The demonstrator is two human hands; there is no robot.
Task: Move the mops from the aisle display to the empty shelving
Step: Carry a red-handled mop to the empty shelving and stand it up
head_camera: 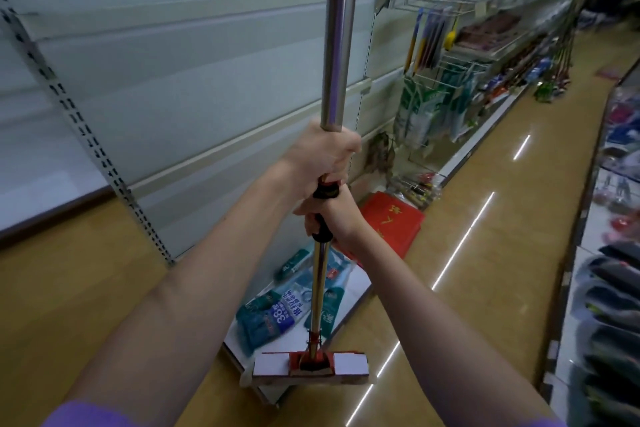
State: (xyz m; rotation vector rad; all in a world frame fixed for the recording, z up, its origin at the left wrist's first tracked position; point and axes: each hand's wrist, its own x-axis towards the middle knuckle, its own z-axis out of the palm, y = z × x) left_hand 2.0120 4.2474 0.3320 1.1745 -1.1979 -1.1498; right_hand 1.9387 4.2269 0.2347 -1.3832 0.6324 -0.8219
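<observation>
You are mid-carry: your left hand (323,154) wraps the steel pole of the mop (337,55) and your right hand (329,215) curls round its black grip just below, holding it upright. Its sponge head (310,367) sits low at the edge of the bottom shelf (349,298). The empty shelving (173,80) stands directly ahead. Next, judge a free spot beside the blue packets (277,308) and lean the mop there.

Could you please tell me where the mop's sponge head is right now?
In the head view, the mop's sponge head sits low and centre, at the front edge of the base shelf, right beside the teal packets.
</observation>
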